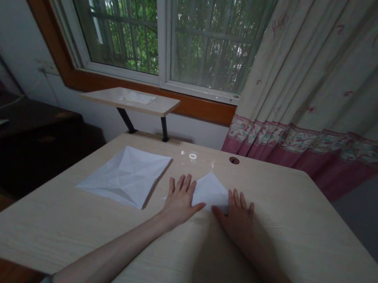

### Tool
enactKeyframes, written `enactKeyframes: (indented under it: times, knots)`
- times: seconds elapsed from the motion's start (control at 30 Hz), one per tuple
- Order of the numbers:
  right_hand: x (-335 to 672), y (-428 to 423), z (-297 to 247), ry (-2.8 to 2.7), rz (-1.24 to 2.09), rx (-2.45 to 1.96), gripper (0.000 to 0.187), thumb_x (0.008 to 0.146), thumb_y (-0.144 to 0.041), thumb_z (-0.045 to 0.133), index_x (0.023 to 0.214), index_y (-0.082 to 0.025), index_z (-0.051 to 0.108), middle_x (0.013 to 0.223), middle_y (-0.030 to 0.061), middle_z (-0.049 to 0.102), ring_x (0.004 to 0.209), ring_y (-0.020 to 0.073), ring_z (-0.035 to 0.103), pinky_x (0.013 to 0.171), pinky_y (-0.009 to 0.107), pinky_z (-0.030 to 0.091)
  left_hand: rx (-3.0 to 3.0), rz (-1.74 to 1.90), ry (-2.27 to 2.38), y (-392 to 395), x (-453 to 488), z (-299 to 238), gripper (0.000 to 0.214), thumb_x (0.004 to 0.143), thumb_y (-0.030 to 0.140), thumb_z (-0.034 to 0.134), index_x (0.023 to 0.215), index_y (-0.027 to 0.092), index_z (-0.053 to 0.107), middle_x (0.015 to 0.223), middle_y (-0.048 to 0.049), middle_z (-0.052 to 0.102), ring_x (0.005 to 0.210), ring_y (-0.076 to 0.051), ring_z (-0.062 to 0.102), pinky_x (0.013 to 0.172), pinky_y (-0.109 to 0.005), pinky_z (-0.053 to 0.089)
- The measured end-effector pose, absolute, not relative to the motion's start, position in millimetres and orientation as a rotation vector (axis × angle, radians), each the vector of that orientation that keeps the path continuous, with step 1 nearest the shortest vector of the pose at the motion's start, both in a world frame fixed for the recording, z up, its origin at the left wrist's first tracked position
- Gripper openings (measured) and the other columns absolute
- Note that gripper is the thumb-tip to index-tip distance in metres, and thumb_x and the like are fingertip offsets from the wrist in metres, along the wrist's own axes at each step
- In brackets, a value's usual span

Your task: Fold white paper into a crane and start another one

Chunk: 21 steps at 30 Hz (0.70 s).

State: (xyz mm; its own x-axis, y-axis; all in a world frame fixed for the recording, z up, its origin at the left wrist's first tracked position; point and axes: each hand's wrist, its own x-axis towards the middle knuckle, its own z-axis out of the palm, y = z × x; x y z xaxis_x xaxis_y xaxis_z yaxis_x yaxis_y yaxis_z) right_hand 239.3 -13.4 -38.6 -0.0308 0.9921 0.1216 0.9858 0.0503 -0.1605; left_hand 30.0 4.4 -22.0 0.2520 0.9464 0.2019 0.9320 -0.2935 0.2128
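Note:
A white sheet folded into a triangle (210, 188) lies on the light wooden table (264, 252), its tip pointing away from me. My left hand (180, 199) lies flat with spread fingers on the triangle's left corner. My right hand (239, 215) presses flat on its right corner, fingers stretched out. Neither hand grips anything. To the left lies a second white sheet (127, 175), unfolded, square and creased.
A small shelf on black brackets (134, 99) juts from the wall under the window (165, 25). A flowered curtain (331, 79) hangs at the right. A dark cabinet (11, 130) with a pale flat object stands left of the table. A cable hole (234, 160) sits near the table's far edge.

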Motion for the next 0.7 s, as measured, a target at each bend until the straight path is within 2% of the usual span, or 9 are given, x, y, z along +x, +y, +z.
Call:
enactKeyframes:
  times: [0.17, 0.37, 0.5, 0.7]
  knots:
    - [239, -12, -37, -2.102, 0.091, -2.022, 0.078, 0.09, -0.059, 0.046, 0.146, -0.006, 0.037, 0.153, 0.0231, 0.035, 0.144, 0.0386, 0.024, 0.113, 0.067, 0.011, 2.437, 0.481, 1.822, 7, 29, -25, 0.075, 0.084, 0.061, 0.058, 0.139, 0.012, 0.045, 0.153, -0.0203, 0.036, 0.144, -0.039, 0.027, 0.117, -0.062, 0.008]
    - [245, -11, -48, -2.037, 0.099, -1.834, 0.064, 0.091, -0.05, 0.047, 0.143, -0.013, 0.039, 0.147, 0.0209, 0.045, 0.14, 0.0363, 0.034, 0.111, 0.068, 0.016, 2.407, 0.495, 1.811, 7, 29, -23, 0.075, 0.083, 0.06, 0.06, 0.138, 0.011, 0.045, 0.151, -0.0213, 0.039, 0.143, -0.039, 0.029, 0.116, -0.062, 0.011]
    - [250, -9, -54, -1.97, 0.1, -1.7, 0.052, 0.094, -0.043, 0.043, 0.14, -0.018, 0.042, 0.142, 0.0184, 0.051, 0.135, 0.034, 0.041, 0.112, 0.066, 0.019, 2.372, 0.55, 1.791, 6, 29, -18, 0.073, 0.082, 0.055, 0.065, 0.137, 0.013, 0.044, 0.15, -0.0197, 0.041, 0.142, -0.038, 0.031, 0.116, -0.062, 0.011]
    - [255, -6, -59, -1.907, 0.099, -1.597, 0.046, 0.092, -0.039, 0.042, 0.133, -0.019, 0.049, 0.133, 0.0153, 0.059, 0.127, 0.0306, 0.051, 0.113, 0.058, 0.025, 2.343, 0.704, 1.732, 7, 29, -18, 0.076, 0.078, 0.045, 0.072, 0.138, 0.015, 0.038, 0.147, -0.0182, 0.045, 0.14, -0.037, 0.034, 0.115, -0.063, 0.013]
